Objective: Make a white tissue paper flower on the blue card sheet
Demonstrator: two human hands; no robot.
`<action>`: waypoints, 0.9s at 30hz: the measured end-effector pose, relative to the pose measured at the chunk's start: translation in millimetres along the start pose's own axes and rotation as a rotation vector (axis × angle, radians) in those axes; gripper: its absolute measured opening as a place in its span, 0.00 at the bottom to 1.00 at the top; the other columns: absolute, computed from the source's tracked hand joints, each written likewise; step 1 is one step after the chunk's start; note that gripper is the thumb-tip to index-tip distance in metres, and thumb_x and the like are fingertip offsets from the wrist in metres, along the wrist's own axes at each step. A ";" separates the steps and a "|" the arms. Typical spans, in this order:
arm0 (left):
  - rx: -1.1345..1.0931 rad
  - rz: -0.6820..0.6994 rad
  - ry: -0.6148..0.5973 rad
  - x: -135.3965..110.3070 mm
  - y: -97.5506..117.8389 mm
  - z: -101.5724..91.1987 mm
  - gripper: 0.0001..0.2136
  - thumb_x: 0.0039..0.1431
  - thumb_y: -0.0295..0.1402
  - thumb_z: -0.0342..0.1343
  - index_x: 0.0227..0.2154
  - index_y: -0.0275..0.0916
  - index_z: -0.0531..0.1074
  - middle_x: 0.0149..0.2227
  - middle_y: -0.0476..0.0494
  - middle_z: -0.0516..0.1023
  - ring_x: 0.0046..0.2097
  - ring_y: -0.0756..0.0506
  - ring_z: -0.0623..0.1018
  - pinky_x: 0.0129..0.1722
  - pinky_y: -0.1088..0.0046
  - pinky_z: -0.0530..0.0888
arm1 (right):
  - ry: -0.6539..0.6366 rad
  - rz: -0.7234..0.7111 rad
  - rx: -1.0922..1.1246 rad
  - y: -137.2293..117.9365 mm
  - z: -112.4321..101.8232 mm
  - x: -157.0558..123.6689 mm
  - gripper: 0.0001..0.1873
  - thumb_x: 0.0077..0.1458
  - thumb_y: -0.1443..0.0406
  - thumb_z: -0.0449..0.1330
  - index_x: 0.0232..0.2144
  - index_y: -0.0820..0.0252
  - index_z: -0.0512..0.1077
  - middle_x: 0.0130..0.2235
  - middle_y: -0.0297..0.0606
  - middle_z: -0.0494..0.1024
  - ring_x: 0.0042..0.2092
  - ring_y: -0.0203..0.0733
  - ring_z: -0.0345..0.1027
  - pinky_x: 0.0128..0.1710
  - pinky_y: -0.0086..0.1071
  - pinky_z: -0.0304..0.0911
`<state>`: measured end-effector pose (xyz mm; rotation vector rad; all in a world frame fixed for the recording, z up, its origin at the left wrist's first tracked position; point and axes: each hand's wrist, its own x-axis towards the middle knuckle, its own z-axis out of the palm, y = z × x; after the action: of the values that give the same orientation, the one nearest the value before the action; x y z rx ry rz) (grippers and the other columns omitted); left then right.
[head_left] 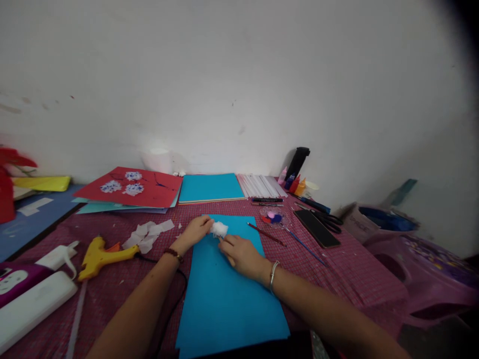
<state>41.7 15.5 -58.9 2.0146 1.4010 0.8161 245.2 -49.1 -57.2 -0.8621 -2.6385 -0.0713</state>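
Note:
A blue paper sheet (pixel 228 294) lies on the checked red cloth in front of me. Near its far edge sits a small crumpled white tissue ball (pixel 219 229). My left hand (pixel 194 232) pinches the ball's left side with closed fingers. My right hand (pixel 241 254) rests on the sheet just right of the ball, fingers curled, fingertips touching it. I cannot tell whether the right hand grips it.
A yellow glue gun (pixel 99 254) and white tissue scraps (pixel 147 234) lie left. A red sheet with white flowers (pixel 130 188), blue paper stack (pixel 209 188), paint bottles (pixel 292 182), a phone (pixel 316 228), scissors (pixel 329 218) and brushes lie behind and right. A purple plastic stool (pixel 422 269) stands at right.

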 end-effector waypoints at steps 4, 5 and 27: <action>-0.030 -0.021 0.035 -1.7 2.4 -1.2 0.14 0.58 0.39 0.40 0.20 0.40 0.60 0.20 0.52 0.64 0.25 0.49 0.66 0.26 0.73 0.60 | -0.096 -0.029 -0.086 -4.3 -4.5 1.3 0.07 0.58 0.66 0.56 0.39 0.62 0.69 0.43 0.44 0.72 0.37 0.43 0.62 0.33 0.34 0.58; -0.035 -0.024 0.038 -1.9 2.7 -1.4 0.14 0.58 0.38 0.40 0.20 0.40 0.60 0.20 0.52 0.64 0.24 0.49 0.66 0.26 0.73 0.60 | -0.111 -0.024 -0.094 -5.3 -5.3 1.8 0.07 0.57 0.66 0.57 0.39 0.62 0.68 0.42 0.44 0.72 0.37 0.43 0.61 0.32 0.34 0.58; -0.030 -0.371 0.520 -54.4 -41.3 -139.1 0.13 0.49 0.45 0.43 0.24 0.39 0.63 0.21 0.51 0.68 0.21 0.50 0.67 0.22 0.75 0.64 | 0.205 0.157 0.584 9.7 4.9 2.7 0.12 0.63 0.64 0.49 0.43 0.57 0.71 0.43 0.40 0.75 0.44 0.41 0.69 0.45 0.36 0.64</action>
<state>-101.5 -10.1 -5.5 1.4995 1.9552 1.2268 247.3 -38.9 -61.4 -0.7941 -2.2022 0.5884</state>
